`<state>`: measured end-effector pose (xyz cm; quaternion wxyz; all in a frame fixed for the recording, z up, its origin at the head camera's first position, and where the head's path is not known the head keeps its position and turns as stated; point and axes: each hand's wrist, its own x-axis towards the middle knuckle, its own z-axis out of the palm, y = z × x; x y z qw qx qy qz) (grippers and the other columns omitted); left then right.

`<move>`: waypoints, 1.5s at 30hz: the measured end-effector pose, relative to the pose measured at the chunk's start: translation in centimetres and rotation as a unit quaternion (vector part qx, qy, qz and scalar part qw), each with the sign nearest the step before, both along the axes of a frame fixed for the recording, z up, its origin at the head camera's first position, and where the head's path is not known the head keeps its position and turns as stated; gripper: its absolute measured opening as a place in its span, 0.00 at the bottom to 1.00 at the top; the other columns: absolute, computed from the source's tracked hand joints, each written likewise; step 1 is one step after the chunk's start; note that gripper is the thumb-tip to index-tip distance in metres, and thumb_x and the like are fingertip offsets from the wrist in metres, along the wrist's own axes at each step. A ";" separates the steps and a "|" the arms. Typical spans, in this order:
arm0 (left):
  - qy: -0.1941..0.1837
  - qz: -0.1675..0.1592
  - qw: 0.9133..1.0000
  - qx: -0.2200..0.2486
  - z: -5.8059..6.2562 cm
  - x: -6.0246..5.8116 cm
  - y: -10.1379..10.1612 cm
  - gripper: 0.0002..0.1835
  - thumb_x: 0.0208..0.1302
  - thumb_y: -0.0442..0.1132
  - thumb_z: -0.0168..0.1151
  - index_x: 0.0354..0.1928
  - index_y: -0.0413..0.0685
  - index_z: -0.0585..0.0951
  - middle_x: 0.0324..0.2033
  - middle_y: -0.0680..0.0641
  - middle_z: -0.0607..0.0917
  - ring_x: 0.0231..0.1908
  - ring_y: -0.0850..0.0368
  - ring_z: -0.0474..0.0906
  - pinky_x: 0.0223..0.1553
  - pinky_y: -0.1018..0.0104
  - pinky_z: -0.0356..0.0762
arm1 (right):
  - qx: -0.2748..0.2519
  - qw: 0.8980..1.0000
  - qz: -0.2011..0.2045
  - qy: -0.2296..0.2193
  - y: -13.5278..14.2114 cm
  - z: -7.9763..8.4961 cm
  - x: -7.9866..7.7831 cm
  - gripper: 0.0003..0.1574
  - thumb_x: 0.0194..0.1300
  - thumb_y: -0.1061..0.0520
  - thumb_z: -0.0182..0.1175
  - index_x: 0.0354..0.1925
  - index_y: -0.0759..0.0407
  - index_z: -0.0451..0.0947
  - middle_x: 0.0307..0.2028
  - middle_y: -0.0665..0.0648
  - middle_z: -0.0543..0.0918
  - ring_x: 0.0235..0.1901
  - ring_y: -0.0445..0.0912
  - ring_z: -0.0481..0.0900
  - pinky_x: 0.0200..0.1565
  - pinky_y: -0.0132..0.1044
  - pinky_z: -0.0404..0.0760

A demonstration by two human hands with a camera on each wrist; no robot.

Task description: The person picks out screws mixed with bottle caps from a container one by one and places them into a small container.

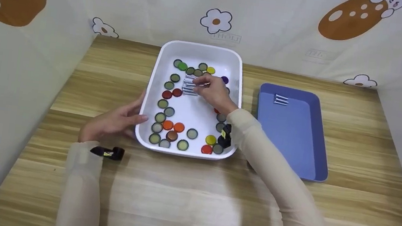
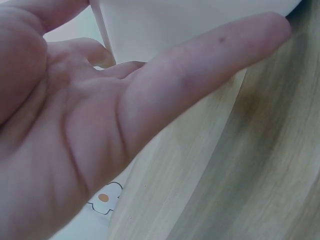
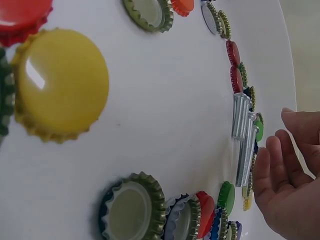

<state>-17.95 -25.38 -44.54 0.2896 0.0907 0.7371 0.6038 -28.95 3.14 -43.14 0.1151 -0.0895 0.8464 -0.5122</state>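
Observation:
My left hand holds the left side of a white tray, thumb over the rim and fingers along the outer wall. Inside the tray, silver screws lie in a row toward the back. Over these screws hovers my right hand, fingers bent and thumb apart. The right wrist view shows nothing between the thumb and fingers of that hand, close beside the screws. Bottle caps surround the screws, among them a yellow cap and an orange cap.
A blue tray stands to the right of the white one, with a few silver screws near its back left corner. Both trays rest on a wooden table. A patterned cloth wall rises behind and at both sides.

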 end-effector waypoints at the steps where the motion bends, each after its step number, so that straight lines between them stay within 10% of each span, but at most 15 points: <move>1: 0.000 -0.001 1.000 -0.001 0.0 0.0 0.0 0.44 0.77 0.43 0.53 0.78 0.80 0.36 0.80 0.39 0.48 0.62 0.30 0.74 0.48 0.44 0.87 | 0.005 1.000 -0.001 0.003 0.0 -0.1 0.0 0.15 0.64 0.66 0.65 0.50 0.65 0.83 0.50 0.61 0.84 0.44 0.45 0.78 0.43 0.27 0.79; 45: 0.012 -0.007 1.000 -0.002 0.0 -0.1 0.1 0.46 0.76 0.43 0.55 0.77 0.79 0.35 0.79 0.36 0.51 0.61 0.31 0.76 0.49 0.45 0.87 | 0.197 0.976 0.056 0.069 -1.0 -0.8 0.0 0.11 0.66 0.65 0.63 0.46 0.64 0.86 0.46 0.62 0.88 0.50 0.54 0.82 0.55 0.41 0.83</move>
